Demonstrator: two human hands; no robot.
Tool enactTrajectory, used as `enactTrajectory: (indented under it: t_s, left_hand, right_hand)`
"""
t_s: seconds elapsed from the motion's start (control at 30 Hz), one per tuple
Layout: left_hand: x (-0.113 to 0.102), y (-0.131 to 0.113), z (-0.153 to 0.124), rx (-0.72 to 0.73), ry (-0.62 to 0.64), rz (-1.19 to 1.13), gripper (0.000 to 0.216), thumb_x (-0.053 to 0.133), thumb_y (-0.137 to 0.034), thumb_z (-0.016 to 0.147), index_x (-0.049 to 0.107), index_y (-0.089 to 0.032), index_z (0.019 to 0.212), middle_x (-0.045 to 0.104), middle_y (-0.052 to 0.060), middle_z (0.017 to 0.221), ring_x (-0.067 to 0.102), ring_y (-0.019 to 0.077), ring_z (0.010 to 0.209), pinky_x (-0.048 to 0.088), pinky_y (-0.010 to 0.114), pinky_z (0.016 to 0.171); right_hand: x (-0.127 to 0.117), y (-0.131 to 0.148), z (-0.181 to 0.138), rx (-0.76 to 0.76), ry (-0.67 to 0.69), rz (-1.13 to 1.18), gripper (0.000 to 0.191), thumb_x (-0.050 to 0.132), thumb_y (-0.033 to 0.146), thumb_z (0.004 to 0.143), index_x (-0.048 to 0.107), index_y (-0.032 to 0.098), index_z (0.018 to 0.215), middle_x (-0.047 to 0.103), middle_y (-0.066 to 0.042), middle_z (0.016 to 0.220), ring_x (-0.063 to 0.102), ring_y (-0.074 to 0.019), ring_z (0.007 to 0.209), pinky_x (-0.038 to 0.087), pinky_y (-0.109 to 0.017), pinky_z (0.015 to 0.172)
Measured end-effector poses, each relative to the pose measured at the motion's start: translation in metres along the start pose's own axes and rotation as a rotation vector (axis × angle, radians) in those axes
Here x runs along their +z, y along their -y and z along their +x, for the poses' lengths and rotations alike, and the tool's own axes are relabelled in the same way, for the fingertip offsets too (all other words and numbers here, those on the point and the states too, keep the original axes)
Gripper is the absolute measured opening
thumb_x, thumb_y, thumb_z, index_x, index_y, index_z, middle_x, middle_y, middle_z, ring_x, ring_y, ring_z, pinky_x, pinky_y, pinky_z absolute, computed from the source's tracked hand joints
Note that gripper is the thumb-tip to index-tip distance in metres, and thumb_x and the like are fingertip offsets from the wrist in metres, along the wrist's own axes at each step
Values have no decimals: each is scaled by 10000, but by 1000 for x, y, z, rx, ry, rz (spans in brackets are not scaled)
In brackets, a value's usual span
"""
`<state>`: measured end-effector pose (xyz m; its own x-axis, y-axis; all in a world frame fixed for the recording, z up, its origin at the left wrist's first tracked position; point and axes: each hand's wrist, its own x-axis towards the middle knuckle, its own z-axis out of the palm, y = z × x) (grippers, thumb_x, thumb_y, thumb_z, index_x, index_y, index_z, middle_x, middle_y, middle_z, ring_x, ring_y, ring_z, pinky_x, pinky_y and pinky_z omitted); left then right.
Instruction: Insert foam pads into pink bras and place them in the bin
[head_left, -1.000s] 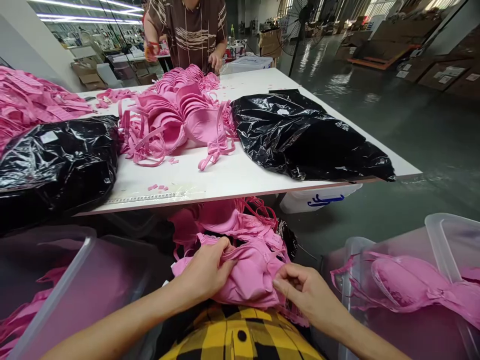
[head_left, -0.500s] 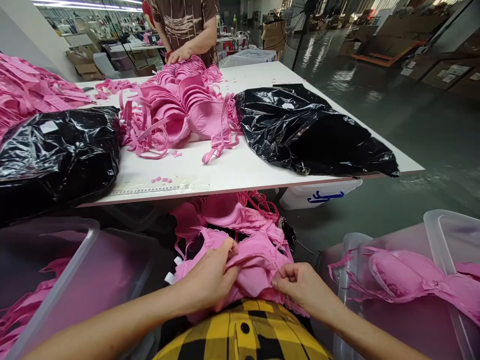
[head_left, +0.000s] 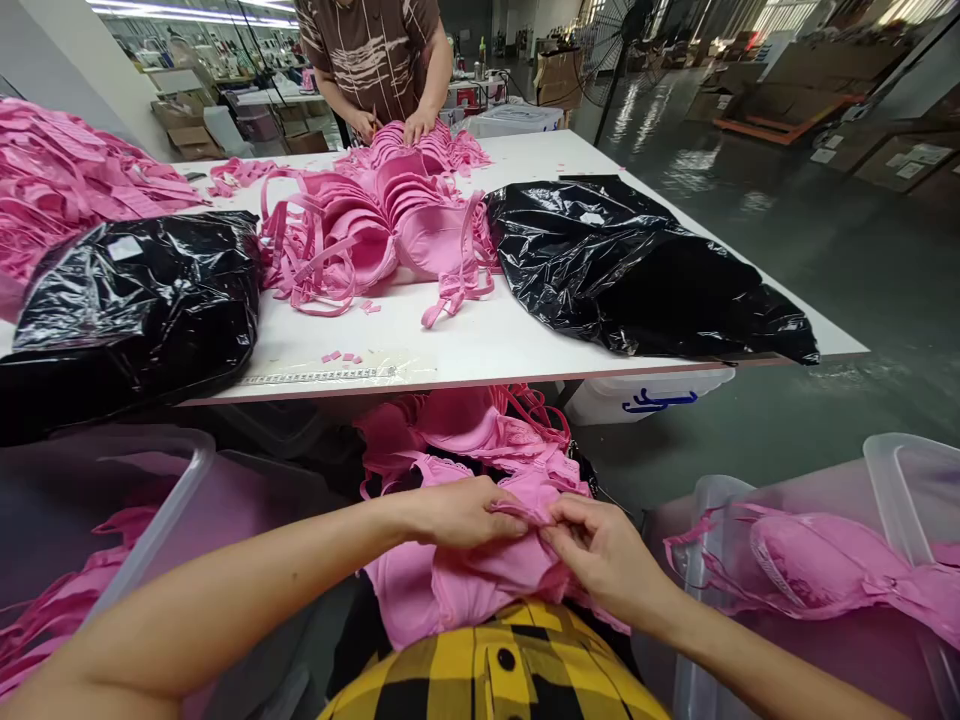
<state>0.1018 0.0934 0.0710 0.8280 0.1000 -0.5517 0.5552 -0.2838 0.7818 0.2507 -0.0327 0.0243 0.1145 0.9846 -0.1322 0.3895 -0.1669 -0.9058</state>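
A pink bra (head_left: 487,575) lies bunched across my lap, and both hands pinch its fabric. My left hand (head_left: 472,512) is closed on a fold of it, thumb on top, reaching in from the left. Close beside it, my right hand (head_left: 592,545) grips the cloth between thumb and fingers. Just beyond my hands, more pink bras (head_left: 457,420) are heaped under the table's front edge. Parts of the held bra are hidden by my hands and the folds.
The white table (head_left: 450,350) bears stacked pink bras (head_left: 427,235) and two black plastic bags (head_left: 142,300) (head_left: 615,270). Translucent bins (head_left: 172,500) (head_left: 892,470) with pink pieces flank me. Across the table, a person's hands (head_left: 420,122) touch the stack. A measuring tape (head_left: 322,376) lies near the edge.
My left hand has moved right and up along the bra, close to my right hand. The view has shifted slightly left. The co-worker's hands have moved apart on the stack.
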Motion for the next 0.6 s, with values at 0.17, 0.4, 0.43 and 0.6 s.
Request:
enactTrajectory:
  t_s: [0.17,0.4,0.43,0.6]
  left_hand:
    - [0,0,-7,-59,-79,-64,399,349,-514,872,346,-200,625,302,-46,541,271,104,482,229,239,437]
    - [0,3,-7,-19,-209,-31,432,324,-480,883,290,-201,554,282,-41,523,268,107,486,224,254,451]
    - [0,1,-6,-8,-221,-23,426,326,-461,886,285,-201,551,289,-40,517,272,107,485,222,255,450]
    - [-5,-8,-3,-36,-241,-51,439,351,-472,888,313,-201,545,305,-40,518,264,102,462,216,264,442]
  right_hand:
    - [-12,1,2,27,4,-21,227,470,318,784,532,179,615,489,19,579,421,-133,566,325,-231,537]
    - [-14,5,-14,152,107,-43,403,450,477,803,473,187,524,391,18,522,343,-135,531,273,-250,511]
    - [-13,4,-12,178,123,-40,417,442,489,802,448,188,513,354,26,511,314,-127,519,254,-249,501]
    - [-10,-7,6,238,15,58,418,504,507,769,493,176,514,381,31,513,338,-116,506,283,-242,494]
